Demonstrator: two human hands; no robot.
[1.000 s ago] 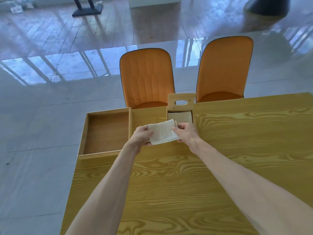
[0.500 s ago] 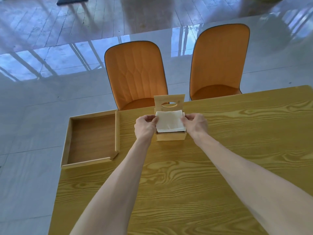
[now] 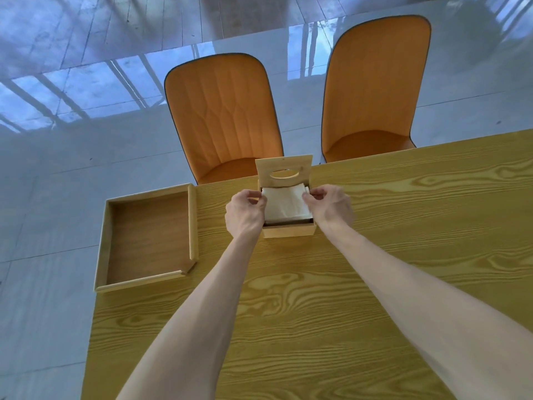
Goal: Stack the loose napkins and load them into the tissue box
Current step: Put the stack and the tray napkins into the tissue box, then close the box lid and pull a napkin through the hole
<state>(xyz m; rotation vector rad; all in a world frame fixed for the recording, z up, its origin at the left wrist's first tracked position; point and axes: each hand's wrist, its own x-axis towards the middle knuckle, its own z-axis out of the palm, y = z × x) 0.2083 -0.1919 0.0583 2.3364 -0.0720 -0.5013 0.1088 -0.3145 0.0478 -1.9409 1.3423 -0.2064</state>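
Observation:
A stack of white napkins [image 3: 287, 205] lies in the top of the small wooden tissue box [image 3: 288, 230], which stands near the table's far edge. The box's lid [image 3: 284, 170], with an oval slot, stands upright behind the napkins. My left hand [image 3: 245, 212] pinches the stack's left edge. On the other side, my right hand [image 3: 328, 207] pinches its right edge. Both hands rest against the box's sides.
A shallow wooden tray [image 3: 147, 238] sits at the table's far left corner, overhanging the edge. Two orange chairs [image 3: 223, 116] [image 3: 375, 88] stand behind the yellow wood-grain table [image 3: 375, 255]. Glossy floor lies beyond.
The napkin stack moved from above the table in front of the box into the box's open top, held by both hands throughout. The view has tilted down and closer.

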